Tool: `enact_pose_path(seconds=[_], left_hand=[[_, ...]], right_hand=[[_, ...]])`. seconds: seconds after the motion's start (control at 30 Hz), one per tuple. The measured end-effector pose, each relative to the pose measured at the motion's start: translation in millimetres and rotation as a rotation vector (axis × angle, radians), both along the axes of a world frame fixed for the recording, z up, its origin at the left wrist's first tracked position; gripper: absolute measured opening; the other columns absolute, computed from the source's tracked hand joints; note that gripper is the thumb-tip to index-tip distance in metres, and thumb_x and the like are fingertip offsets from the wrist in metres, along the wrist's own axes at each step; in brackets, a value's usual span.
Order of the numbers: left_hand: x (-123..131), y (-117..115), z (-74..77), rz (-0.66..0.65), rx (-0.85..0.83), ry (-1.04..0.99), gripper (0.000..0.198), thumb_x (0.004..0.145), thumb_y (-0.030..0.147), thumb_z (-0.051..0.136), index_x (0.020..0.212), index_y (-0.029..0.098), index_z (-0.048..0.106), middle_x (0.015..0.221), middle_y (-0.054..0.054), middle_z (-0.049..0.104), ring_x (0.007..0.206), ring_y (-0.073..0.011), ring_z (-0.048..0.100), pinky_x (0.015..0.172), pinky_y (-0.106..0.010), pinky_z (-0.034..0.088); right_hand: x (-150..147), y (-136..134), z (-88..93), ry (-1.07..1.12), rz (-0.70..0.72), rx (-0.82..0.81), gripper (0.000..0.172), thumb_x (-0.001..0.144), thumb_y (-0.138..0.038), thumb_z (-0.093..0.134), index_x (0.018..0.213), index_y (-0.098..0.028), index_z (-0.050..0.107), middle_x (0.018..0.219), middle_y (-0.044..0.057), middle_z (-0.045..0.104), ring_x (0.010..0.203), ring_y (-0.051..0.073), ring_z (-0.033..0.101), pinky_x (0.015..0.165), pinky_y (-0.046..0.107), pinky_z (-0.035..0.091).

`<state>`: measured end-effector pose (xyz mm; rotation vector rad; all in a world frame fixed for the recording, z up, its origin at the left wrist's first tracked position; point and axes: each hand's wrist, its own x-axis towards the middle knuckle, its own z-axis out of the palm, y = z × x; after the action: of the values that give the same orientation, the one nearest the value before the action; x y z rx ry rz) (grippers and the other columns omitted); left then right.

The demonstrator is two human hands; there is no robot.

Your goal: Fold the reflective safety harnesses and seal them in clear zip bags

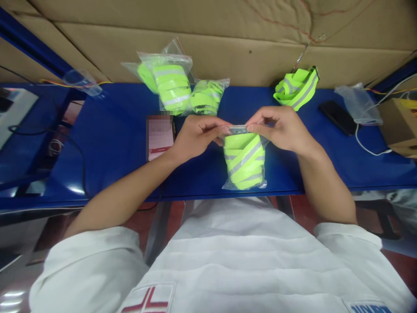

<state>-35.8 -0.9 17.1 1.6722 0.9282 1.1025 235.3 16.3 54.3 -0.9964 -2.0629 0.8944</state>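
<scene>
A clear plastic bag [245,161] with a folded neon-yellow strap with grey stripes inside lies at the front edge of the blue table. My left hand [203,134] pinches the left part of the bag's top edge between thumb and fingers. On the right part of that same edge, my right hand [276,127] has its thumb and fingertips closed. Behind my left hand are bagged neon straps [172,87] in a pile, with another bagged strap [206,96] beside them. A loose neon strap [297,88] with a black buckle rests behind my right hand.
A pink item [159,137], partly pixelated, is left of my left hand. At the right are a black phone [338,116], a plastic bag [360,104], a white cable and a cardboard box [400,126]. A clear cup [85,81] lies back left on the blue table [110,152].
</scene>
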Motion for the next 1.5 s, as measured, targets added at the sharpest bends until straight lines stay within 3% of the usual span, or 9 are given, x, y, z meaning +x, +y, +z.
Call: enact_pose_path(seconds=[0.27,0.47,0.7,0.8,0.9,1.07,1.2,1.37,1.5], left_hand=[[-16,28,-14.2,0.186,-0.004,-0.215,0.045,0.087,0.064,0.091,0.103,0.022,0.083,0.097,-0.006,0.081,0.089,-0.0201,0.078,0.075,-0.029,0.071],[-26,42,-24.8,0.177,-0.005,-0.203,0.059,0.094,0.065,0.084,0.137,0.028,0.068,0.128,-0.009,0.075,0.11,-0.0242,0.078,0.098,-0.041,0.07],[-22,34,-29.7,0.225,0.287,0.092,0.055,0.099,0.066,0.074,0.137,0.026,0.067,0.154,-0.014,0.054,0.118,-0.023,0.073,0.086,-0.029,0.066],[-23,30,-25.7,0.244,0.348,0.202,0.045,0.103,0.059,0.071,0.131,0.025,0.07,0.151,-0.014,0.054,0.117,-0.0217,0.071,0.084,-0.028,0.066],[-24,30,-24.7,0.233,0.358,0.262,0.041,0.105,0.058,0.068,0.127,0.025,0.072,0.151,-0.014,0.053,0.115,-0.0211,0.07,0.085,-0.029,0.067],[-24,30,-26.0,0.218,0.403,0.304,0.041,0.106,0.06,0.065,0.124,0.024,0.073,0.151,-0.015,0.053,0.116,-0.0226,0.07,0.085,-0.032,0.07],[-24,28,-23.7,0.2,0.404,0.328,0.035,0.107,0.053,0.065,0.123,0.023,0.075,0.15,-0.015,0.053,0.122,-0.0238,0.07,0.088,-0.032,0.071],[-25,30,-20.7,0.179,0.408,0.338,0.033,0.105,0.051,0.066,0.117,0.024,0.078,0.145,-0.013,0.058,0.114,-0.0224,0.072,0.085,-0.032,0.07],[-25,37,-14.5,0.174,0.421,0.308,0.035,0.103,0.056,0.067,0.111,0.025,0.08,0.138,-0.015,0.063,0.112,-0.0253,0.072,0.082,-0.034,0.069]], right_hand=[[10,16,-17.4,0.111,0.042,-0.427,0.067,0.08,-0.069,0.095,0.126,-0.027,0.071,0.106,0.004,0.077,0.089,0.02,0.074,0.067,0.028,0.06],[-9,21,-34.4,0.192,-0.077,-0.506,0.062,0.064,-0.05,0.108,0.103,-0.021,0.07,0.089,0.001,0.074,0.074,0.015,0.067,0.057,0.023,0.054],[10,40,-34.4,0.216,-0.321,-0.592,0.043,0.072,-0.029,0.105,0.098,-0.016,0.073,0.082,0.002,0.072,0.066,0.012,0.063,0.051,0.019,0.051],[21,55,-43.1,0.284,-0.447,-0.561,0.034,0.082,-0.031,0.098,0.097,-0.017,0.071,0.087,0.004,0.071,0.07,0.014,0.066,0.055,0.02,0.057],[22,65,-55.4,0.347,-0.512,-0.486,0.033,0.096,-0.039,0.087,0.118,-0.022,0.069,0.118,0.006,0.075,0.099,0.016,0.076,0.085,0.028,0.069],[10,68,-72.4,0.262,-0.376,-0.294,0.067,0.1,-0.053,0.077,0.158,-0.027,0.057,0.174,0.008,0.05,0.161,0.024,0.05,0.132,0.042,0.046],[14,67,-69.7,0.057,-0.275,-0.12,0.067,0.105,-0.057,0.066,0.163,-0.025,0.057,0.174,0.008,0.051,0.164,0.026,0.046,0.139,0.046,0.035],[46,72,-46.2,-0.284,-0.727,0.364,0.059,0.106,-0.04,0.066,0.162,-0.024,0.056,0.183,0.014,0.032,0.172,0.034,0.023,0.141,0.063,0.015],[70,85,-32.7,-0.281,-0.884,0.14,0.078,0.088,-0.04,0.092,0.154,-0.021,0.055,0.185,0.022,0.015,0.171,0.043,0.013,0.134,0.07,0.021]])
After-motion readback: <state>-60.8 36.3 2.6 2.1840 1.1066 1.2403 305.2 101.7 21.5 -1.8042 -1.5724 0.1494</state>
